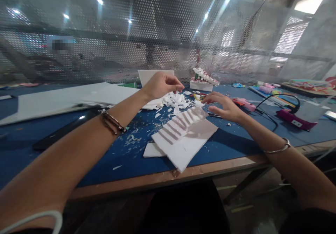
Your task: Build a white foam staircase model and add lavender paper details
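My left hand (pixel 163 85) hovers over a heap of torn white scraps (pixel 178 100), thumb and fingertips pinched together. Whatever may be between them is too small to make out. To the right, my right hand (pixel 224 107) has its fingers apart and holds nothing visible, just beyond a ridged white piece (pixel 181 124) with a row of raised strips. That piece rests on a flat white board (pixel 190 146) near the table's front edge. Another small white slab (pixel 154 150) sticks out from under the board's left side.
Large white sheets (pixel 65 95) and a dark flat device (pixel 67 130) lie left. A white box with a decorated model (pixel 202 81) stands at the back. Rightward are a pink tool (pixel 246 104) with a black cable and a purple case (pixel 296 119). A perforated metal screen (pixel 162 23) rises behind.
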Available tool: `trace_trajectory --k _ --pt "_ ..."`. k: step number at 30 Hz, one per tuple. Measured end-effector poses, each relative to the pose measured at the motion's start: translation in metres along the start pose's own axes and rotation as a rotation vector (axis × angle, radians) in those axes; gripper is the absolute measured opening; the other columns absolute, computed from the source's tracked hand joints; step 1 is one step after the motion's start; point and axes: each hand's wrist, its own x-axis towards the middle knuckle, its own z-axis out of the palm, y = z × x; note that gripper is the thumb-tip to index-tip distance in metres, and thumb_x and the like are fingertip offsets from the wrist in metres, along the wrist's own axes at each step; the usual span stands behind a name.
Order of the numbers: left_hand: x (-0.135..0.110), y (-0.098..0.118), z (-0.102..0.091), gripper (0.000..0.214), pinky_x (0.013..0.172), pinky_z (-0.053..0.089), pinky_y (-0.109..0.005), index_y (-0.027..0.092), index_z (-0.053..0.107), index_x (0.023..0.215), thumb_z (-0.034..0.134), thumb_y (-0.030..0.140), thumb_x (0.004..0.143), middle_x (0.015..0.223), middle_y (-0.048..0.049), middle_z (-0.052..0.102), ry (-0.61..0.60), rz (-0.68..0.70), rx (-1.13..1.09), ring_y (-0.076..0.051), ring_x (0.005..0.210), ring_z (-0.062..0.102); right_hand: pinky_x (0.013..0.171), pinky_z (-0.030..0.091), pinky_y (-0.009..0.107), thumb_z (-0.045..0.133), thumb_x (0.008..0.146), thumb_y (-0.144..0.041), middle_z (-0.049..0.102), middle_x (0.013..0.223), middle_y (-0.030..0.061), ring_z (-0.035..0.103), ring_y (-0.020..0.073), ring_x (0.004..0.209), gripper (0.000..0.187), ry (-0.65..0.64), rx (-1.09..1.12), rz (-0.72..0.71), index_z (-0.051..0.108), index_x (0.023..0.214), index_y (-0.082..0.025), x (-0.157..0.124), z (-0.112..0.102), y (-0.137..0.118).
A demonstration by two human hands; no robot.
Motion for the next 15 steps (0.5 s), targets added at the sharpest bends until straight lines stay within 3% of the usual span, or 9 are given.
trace_trajectory --k 7,15 --pt "-0.006 0.005 0.007 0.027 0.07 0.047 -0.026 0.016 0.072 0.087 0.057 0.037 0.077 0.083 -0.0065 0.071 -0.125 -0.077 0.169 -0.014 0.065 0.063 0.083 0.044 0.035 0.045 0.086 -0.041 0.058 0.101 0.0096 0.056 0.0181 0.09 0.032 -0.024 -0.028 -0.025 0.059 0.101 -0.016 -0.001 0.001 0.001" --pt "-0.024 0.006 0.011 0.025 0.056 0.04 -0.023 0.014 0.069 0.073 0.066 0.039 0.068 0.063 -0.0042 0.067 -0.014 -0.108 0.295 -0.013 0.055 0.057 0.083 0.044 0.034 0.045 0.086 -0.042 0.057 0.101 0.0099 0.056 0.0177 0.089 0.033 -0.059 -0.031 -0.031 0.059 0.101 -0.016 -0.001 0.0 0.001"
